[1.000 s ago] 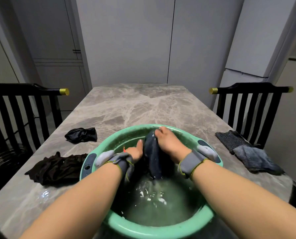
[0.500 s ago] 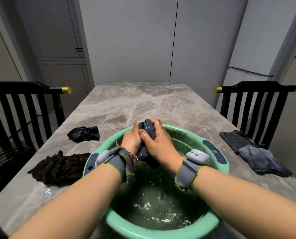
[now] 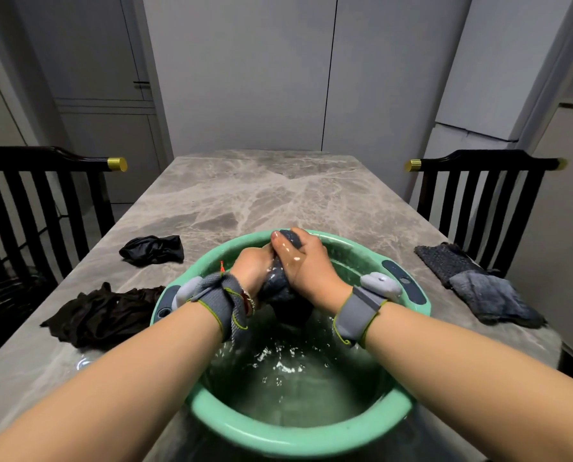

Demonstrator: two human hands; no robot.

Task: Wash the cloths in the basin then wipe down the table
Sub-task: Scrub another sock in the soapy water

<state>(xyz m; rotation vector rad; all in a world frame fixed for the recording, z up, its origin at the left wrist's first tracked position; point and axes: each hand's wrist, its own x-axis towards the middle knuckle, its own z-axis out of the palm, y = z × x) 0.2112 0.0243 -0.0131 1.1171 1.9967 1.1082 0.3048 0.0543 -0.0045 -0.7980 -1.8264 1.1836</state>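
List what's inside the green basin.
Rippling water with white flecks, and a wet dark cloth that left hand and right hand both grip, hanging over the water. The floor of the basin behind the cloth and hands is hidden.

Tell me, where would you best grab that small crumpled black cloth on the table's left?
Probably from straight above, pinching the raised folds atop the small black cloth. It lies bunched in a low heap on the table, with flat edges that offer little to catch. The left hand is nearer, though it grips the grey cloth.

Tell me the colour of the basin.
Mint green; the basin shows best in the head view.
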